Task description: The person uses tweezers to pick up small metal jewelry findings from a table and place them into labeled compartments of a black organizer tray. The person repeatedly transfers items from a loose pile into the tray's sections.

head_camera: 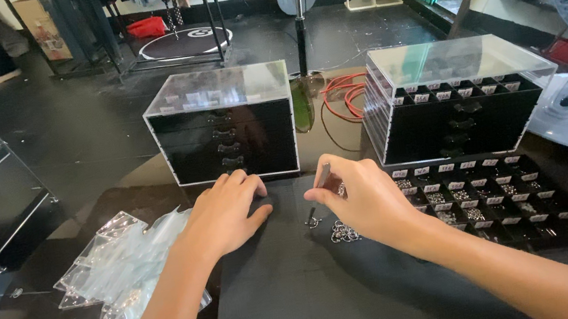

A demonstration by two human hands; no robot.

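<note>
L hand [225,214]: flat, palm down on black mat [284,298], fingers spread, holds nothing.
R hand [359,197]: thumb + forefinger pinched on small metal piece; exact item too small to tell.
Loose rings [343,232]: on mat, just under R hand.
Tray [531,214]: open, compartmented, right of R hand.
Step (judged): picking/sorting small parts.
Next move needs: fine pinch, steady L hand.

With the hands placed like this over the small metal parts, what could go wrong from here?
1. The right hand pinches a small metal piece; it may slip from the grip onto the dark mat, where it would be hard to spot.
2. The loose metal rings lie right under that wrist and could be swept aside.
3. The open compartment tray sits beside the right forearm; a nudge might mix its sorted parts.
</note>
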